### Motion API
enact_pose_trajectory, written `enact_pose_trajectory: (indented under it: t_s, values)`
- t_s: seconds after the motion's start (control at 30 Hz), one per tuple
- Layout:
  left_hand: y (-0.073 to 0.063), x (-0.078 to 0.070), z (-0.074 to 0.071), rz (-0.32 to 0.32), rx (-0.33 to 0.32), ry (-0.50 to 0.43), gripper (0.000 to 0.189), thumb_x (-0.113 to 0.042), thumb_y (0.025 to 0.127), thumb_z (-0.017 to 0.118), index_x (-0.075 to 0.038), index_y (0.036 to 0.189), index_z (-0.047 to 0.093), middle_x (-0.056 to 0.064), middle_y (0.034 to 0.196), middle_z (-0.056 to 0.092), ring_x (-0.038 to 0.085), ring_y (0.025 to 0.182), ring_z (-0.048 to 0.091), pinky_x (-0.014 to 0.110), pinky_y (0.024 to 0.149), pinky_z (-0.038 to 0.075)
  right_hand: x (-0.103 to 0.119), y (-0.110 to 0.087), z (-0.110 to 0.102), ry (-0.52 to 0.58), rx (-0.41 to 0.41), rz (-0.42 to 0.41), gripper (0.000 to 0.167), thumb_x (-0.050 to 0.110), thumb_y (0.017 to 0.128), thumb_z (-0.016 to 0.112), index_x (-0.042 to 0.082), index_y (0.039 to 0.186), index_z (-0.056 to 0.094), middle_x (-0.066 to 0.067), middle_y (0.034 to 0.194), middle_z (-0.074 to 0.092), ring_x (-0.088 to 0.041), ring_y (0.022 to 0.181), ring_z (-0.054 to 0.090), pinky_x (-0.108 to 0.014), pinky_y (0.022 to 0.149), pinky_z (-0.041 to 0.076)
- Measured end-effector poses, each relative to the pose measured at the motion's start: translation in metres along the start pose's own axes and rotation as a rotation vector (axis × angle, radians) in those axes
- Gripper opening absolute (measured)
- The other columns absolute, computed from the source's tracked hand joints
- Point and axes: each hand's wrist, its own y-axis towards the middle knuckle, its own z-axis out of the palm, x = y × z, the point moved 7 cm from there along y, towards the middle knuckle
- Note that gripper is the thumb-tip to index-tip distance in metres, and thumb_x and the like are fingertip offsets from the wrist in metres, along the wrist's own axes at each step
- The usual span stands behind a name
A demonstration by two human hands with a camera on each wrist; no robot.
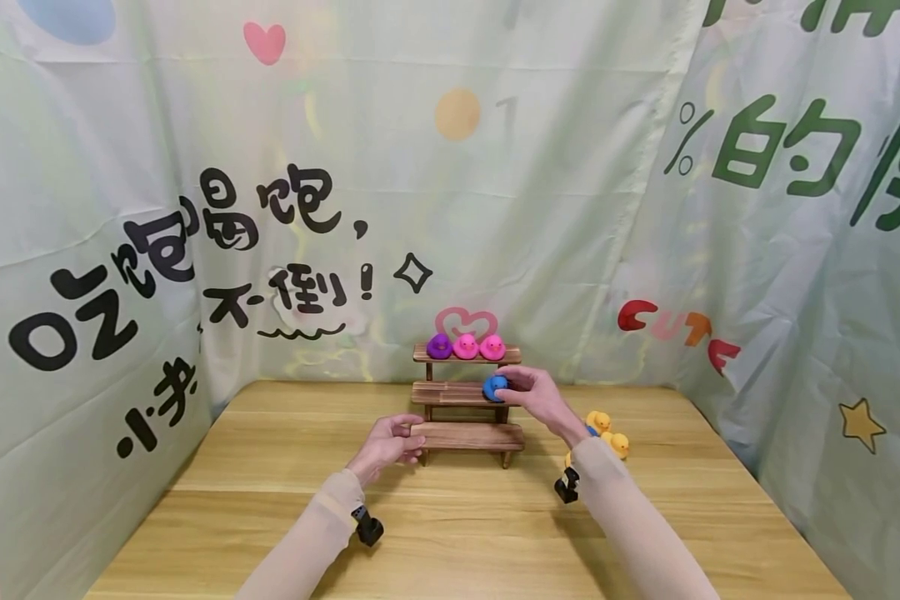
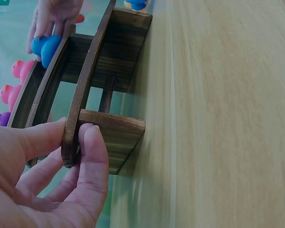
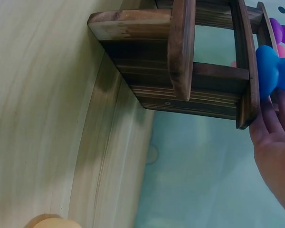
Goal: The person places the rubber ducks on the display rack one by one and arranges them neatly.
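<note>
Three ducks (image 1: 466,347) sit atop the rack (image 1: 468,435), behind another duck (image 1: 491,388).

At the eight o'clock side of a three-tier wooden stand (image 1: 457,402), the left hand (image 1: 388,443) holds the bottom shelf (image 1: 468,434); toward two, the right hand (image 1: 537,395) pinches a blue toy duck (image 1: 493,388). Twelve o'clock (the top shelf (image 1: 510,356)) bears one purple duck (image 1: 439,347) and two pink ducks (image 1: 466,347); yellow ducks (image 1: 617,445) sit just past three.
</note>
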Motion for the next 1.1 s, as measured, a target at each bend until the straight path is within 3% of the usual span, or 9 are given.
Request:
enact_pose_trajectory:
  t_s: [0.23, 0.47, 0.73, 1.1]
  values:
    - [-0.001, -0.001, 0.000, 0.011, 0.009, 0.003, 0.046, 0.000, 0.091, 0.066, 0.004, 0.135, 0.053, 0.009, 0.093, 0.055, 0.017, 0.071, 0.064, 0.032, 0.063, 0.061, 0.000, 0.002, 0.001, -0.045, 0.009, -0.006, 0.044, 0.017, 0.087, 0.076, 0.005, 0.127, 0.064, -0.017, 0.122, 0.067, -0.020, 0.106, 0.065, -0.027, 0.087, 0.057]
    - [-0.007, -0.009, 0.002, 0.014, 0.019, 0.016, 0.046, 0.003, 0.091, 0.064, 0.006, 0.135, 0.051, 0.011, 0.094, 0.056, 0.019, 0.073, 0.065, 0.041, 0.074, 0.062, -0.001, 0.001, 0.000, -0.051, 0.003, 0.019, 0.045, 0.016, 0.086, 0.076, 0.006, 0.129, 0.064, -0.019, 0.126, 0.064, -0.029, 0.113, 0.064, -0.035, 0.094, 0.057]
    - [0.000, 0.001, 0.000, 0.011, 0.017, 0.004, 0.047, 0.000, 0.090, 0.066, 0.002, 0.135, 0.053, 0.009, 0.095, 0.058, 0.017, 0.073, 0.065, 0.032, 0.066, 0.062, 0.000, 0.000, 0.000, -0.033, -0.004, 0.029, 0.042, 0.013, 0.087, 0.075, 0.008, 0.127, 0.066, -0.019, 0.128, 0.063, -0.028, 0.111, 0.064, -0.034, 0.092, 0.058]
    - [0.001, 0.002, 0.001, 0.015, 0.007, 0.007, 0.044, 0.001, 0.090, 0.066, 0.001, 0.133, 0.055, 0.008, 0.091, 0.060, 0.017, 0.073, 0.066, 0.029, 0.064, 0.061, -0.002, 0.000, 0.000, -0.030, 0.006, 0.036, 0.043, 0.011, 0.087, 0.075, 0.008, 0.129, 0.065, -0.020, 0.132, 0.060, -0.032, 0.117, 0.062, -0.037, 0.094, 0.057]
